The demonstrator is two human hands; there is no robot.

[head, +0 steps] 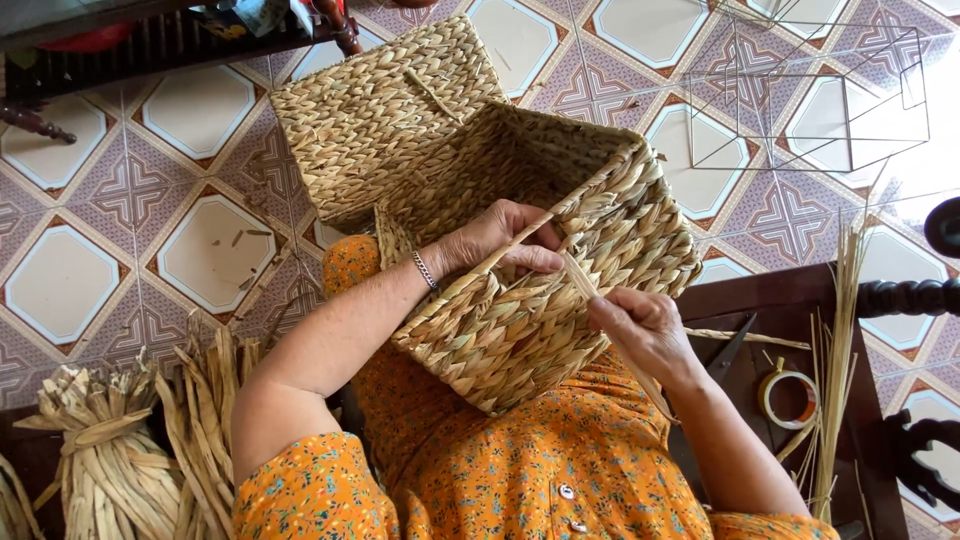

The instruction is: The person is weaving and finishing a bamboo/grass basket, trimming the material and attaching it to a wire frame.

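Left hand [497, 240] grips woven basket [520, 300] rim; right hand [640, 325] seemingly pinches a straw strand [578, 275].

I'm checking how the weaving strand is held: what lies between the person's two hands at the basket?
In the head view, a flat pale strand spans from the left hand to the right hand, over the woven basket rim.

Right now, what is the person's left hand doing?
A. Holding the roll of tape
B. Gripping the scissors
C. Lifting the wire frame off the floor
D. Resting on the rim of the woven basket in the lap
D: the left hand lies on the rim of the woven basket in the lap, fingers curled over the edge by a pale strand that the right hand pinches.
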